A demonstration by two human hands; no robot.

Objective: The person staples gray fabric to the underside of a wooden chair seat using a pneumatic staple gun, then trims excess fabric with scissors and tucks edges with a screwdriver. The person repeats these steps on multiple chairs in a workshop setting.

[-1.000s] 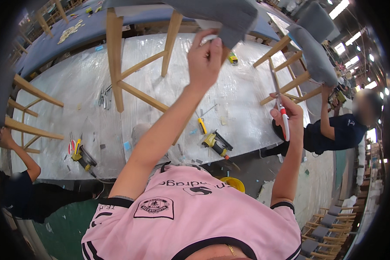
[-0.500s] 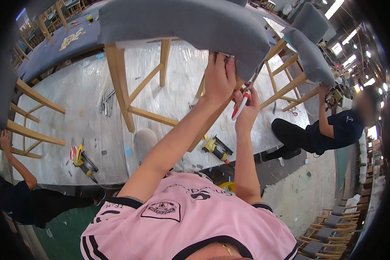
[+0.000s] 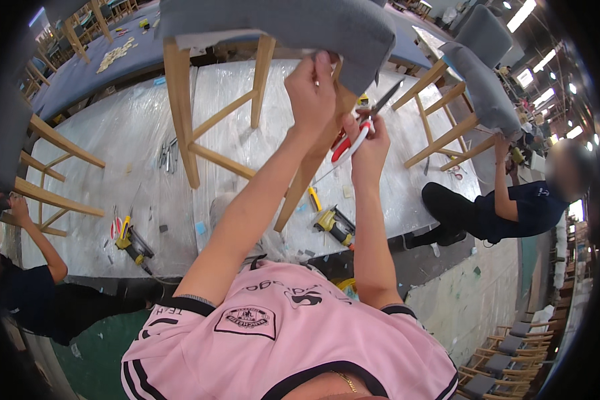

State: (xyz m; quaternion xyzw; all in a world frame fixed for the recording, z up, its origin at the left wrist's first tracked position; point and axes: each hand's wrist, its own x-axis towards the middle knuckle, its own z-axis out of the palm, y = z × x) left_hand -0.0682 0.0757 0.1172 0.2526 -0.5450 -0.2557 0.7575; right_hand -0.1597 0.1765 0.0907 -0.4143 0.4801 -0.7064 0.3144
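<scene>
Red-and-white-handled scissors (image 3: 360, 137) sit clamped in the right hand (image 3: 372, 145); the left hand (image 3: 312, 100), its grip unclear, meets a grey fabric chair seat (image 3: 280, 19).

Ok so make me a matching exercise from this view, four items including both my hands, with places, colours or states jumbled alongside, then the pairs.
1. Right hand
2. Left hand
3. Nearest chair's seat
4. Staple gun on the right

A. On the plastic-covered table
B. Covered in grey fabric
C. Holding red-and-white-handled scissors
D. At the seat's lower edge

Pairs: 1-C, 2-D, 3-B, 4-A
</scene>
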